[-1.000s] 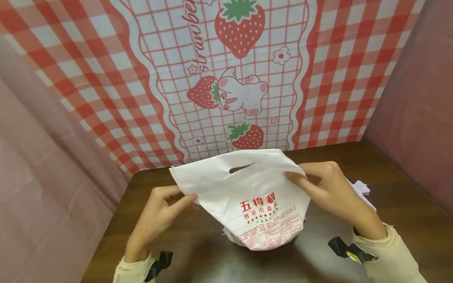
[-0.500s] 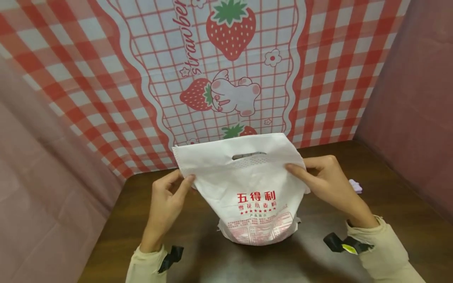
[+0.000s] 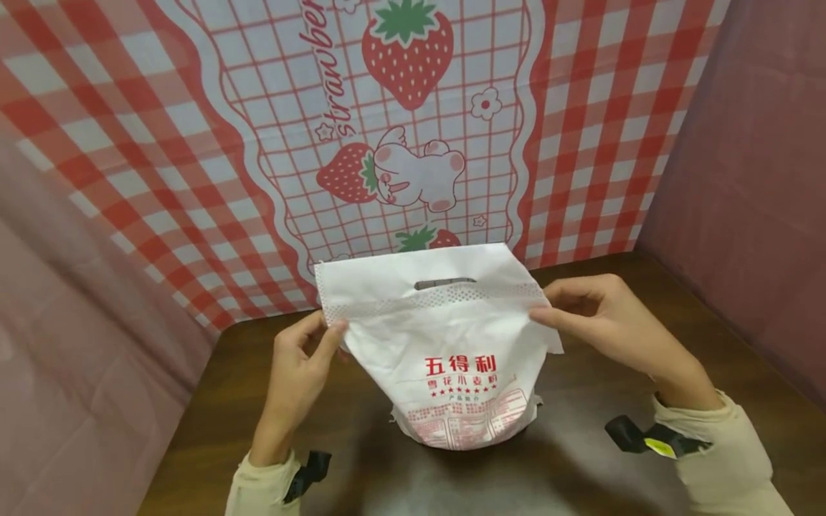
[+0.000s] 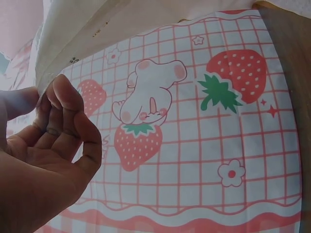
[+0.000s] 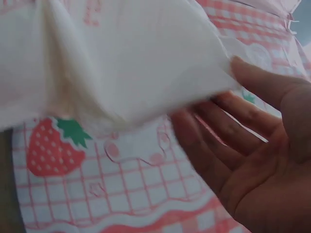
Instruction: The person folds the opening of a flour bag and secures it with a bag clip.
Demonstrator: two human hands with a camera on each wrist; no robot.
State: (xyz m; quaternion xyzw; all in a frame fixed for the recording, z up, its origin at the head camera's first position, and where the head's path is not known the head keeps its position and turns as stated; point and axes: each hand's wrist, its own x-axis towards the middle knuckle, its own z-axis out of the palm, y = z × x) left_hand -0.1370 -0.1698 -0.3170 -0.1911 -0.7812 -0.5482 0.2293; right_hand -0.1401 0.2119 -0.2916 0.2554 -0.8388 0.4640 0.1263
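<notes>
The white bag (image 3: 458,330) stands on the bench (image 3: 226,408) between its left and right edges. The left grip (image 3: 300,369) and right grip (image 3: 606,322) pinch the bag's opposite upper sides.

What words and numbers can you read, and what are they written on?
"五得利": big red letters on the white fabric bag with a slot handle.
"雪花小麦粉": smaller red letters below, same bag.
A row of red stars, under those.
"strawber": red letters running upward on the red-and-white strawberry-patterned cloth; the picture's edge cuts it off.
Bag's small print: too tiny and blurred; I can't read any numbers.
</notes>
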